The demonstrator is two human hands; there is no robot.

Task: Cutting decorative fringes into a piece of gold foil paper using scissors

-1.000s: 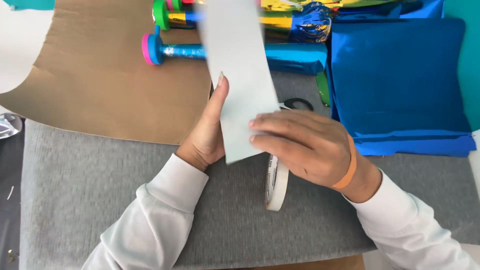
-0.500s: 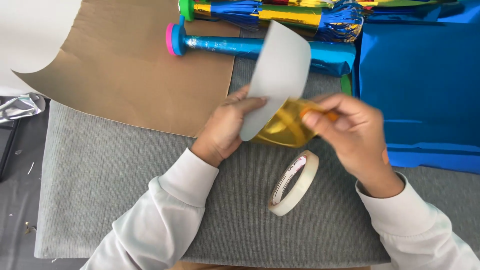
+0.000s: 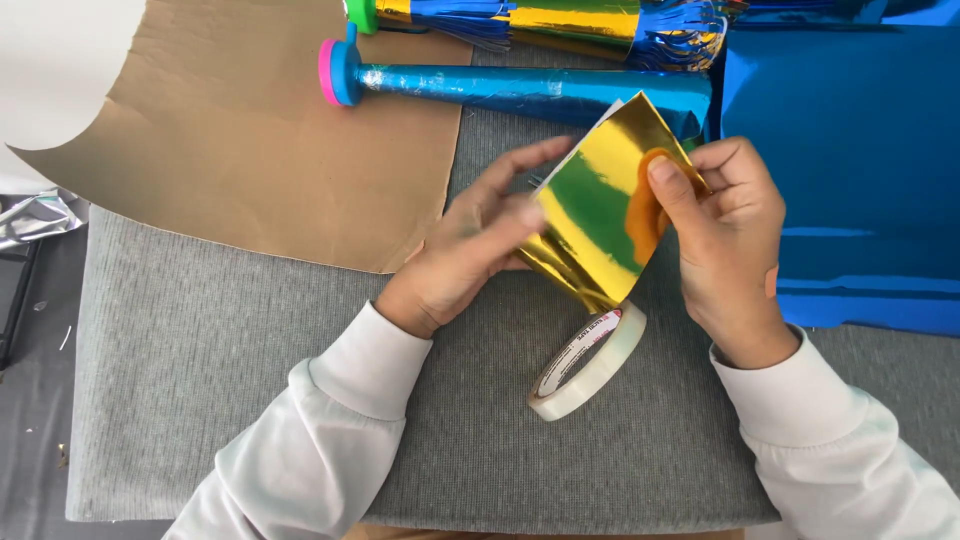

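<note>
A shiny gold foil sheet (image 3: 598,215) is curled between both hands above a grey fabric mat (image 3: 250,380). My left hand (image 3: 470,240) supports its left edge with the fingers stretched along it. My right hand (image 3: 725,235) pinches its right edge with thumb and fingers. A roll of clear tape (image 3: 588,362) stands on its edge on the mat just below the foil, touching neither hand.
A brown paper sheet (image 3: 240,130) lies at the upper left. A blue foil-wrapped stick with a pink end cap (image 3: 500,88) and a gold and blue fringed one (image 3: 560,20) lie at the top. Blue foil sheets (image 3: 850,160) are stacked at the right.
The sheet was turned from its pale back to its gold face and curled between both hands. My right hand left the tape roll and took the sheet's right edge.
</note>
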